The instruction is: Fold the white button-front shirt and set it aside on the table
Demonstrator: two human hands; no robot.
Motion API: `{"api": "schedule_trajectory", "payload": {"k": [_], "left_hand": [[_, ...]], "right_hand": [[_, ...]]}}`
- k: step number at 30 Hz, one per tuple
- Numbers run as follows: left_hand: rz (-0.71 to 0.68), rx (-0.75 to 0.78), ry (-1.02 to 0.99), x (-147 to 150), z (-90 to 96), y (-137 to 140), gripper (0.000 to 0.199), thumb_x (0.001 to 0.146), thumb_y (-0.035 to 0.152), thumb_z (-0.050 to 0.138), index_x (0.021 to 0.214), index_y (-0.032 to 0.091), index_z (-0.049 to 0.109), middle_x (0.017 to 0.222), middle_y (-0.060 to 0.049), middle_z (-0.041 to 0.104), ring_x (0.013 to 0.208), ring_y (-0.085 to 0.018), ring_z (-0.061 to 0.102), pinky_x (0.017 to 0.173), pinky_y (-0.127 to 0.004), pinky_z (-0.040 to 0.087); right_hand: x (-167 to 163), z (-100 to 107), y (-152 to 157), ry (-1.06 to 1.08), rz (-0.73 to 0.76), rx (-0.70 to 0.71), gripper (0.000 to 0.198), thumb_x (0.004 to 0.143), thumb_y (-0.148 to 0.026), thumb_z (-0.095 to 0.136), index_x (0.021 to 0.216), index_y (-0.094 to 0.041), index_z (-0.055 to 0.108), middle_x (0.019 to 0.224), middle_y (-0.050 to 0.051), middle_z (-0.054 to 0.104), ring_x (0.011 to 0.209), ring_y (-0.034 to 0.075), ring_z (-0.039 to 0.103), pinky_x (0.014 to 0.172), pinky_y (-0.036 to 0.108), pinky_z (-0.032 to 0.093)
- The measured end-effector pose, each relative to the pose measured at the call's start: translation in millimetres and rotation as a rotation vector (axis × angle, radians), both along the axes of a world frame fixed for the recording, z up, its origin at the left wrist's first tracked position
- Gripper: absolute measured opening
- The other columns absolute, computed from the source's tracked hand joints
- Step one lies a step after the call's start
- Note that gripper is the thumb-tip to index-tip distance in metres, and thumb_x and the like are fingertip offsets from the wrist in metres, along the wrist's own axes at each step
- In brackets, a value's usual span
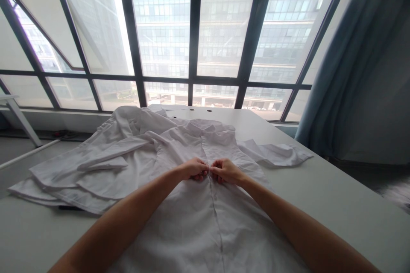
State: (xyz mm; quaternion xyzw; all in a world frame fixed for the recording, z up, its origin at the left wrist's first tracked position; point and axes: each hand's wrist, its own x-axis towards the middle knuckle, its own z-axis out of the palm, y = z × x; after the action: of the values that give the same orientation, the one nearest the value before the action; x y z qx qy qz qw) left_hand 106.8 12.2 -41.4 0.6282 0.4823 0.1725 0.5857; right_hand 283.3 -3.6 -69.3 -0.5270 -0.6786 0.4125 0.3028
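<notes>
A white long-sleeved shirt [179, 209] lies spread face up, its collar [205, 126] toward the window and its front opening running down the middle. My left hand [196, 169] is closed in a pinch on the left edge of that opening, at chest height. Close beside it, my right hand [225, 171] pinches the right edge, the fingertips of both hands almost touching. Any button between the fingers is too small and hidden to make out. One sleeve [278, 154] of the shirt stretches out to the right.
Another white garment [96, 170] lies rumpled on the left, partly against the shirt. Both rest on a white table [333, 196]. Beyond it stand large dark-framed windows [192, 30], and a blue-grey curtain [339, 72] hangs at the right. A dark object [71, 208] peeks out under the left garment.
</notes>
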Motion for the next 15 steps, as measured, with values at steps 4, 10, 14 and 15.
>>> {"api": "schedule_trajectory", "payload": {"k": [4,10,14,15], "left_hand": [[0.025,-0.03,-0.013,1,-4.9,3,0.027,0.088,0.03,0.061,0.068,0.013,0.056,0.055,0.003,0.057,0.039,-0.007,0.051,0.04,-0.018,0.034],[0.042,0.021,0.05,3,-13.6,7,0.051,0.078,0.059,0.072,0.066,0.011,0.06,0.054,-0.001,0.06,0.044,-0.011,0.059,0.044,-0.021,0.045],[0.039,0.029,0.038,4,-13.5,6,0.045,0.081,0.053,0.071,0.065,0.012,0.062,0.054,0.0,0.061,0.042,-0.01,0.057,0.045,-0.021,0.044],[0.041,0.042,0.039,4,-13.5,5,0.043,0.083,0.049,0.069,0.064,0.012,0.061,0.053,0.0,0.061,0.041,-0.009,0.055,0.044,-0.02,0.043]], "right_hand": [[-4,-4,-3,-0.053,-0.081,0.098,0.01,0.078,-0.021,0.056,0.07,-0.016,0.06,0.05,-0.004,0.058,0.041,0.011,0.054,0.04,0.018,0.035],[-11,-4,-8,-0.285,-0.19,0.394,0.013,0.073,-0.019,0.059,0.061,-0.015,0.062,0.053,0.0,0.061,0.051,0.012,0.053,0.05,0.02,0.033],[-14,-2,-11,-0.34,-0.205,0.462,0.016,0.075,-0.022,0.06,0.061,-0.014,0.065,0.058,0.003,0.065,0.054,0.013,0.054,0.052,0.022,0.032],[-15,-2,-12,-0.34,-0.2,0.458,0.017,0.075,-0.023,0.061,0.062,-0.014,0.065,0.058,0.003,0.065,0.054,0.013,0.055,0.052,0.022,0.033]]}}
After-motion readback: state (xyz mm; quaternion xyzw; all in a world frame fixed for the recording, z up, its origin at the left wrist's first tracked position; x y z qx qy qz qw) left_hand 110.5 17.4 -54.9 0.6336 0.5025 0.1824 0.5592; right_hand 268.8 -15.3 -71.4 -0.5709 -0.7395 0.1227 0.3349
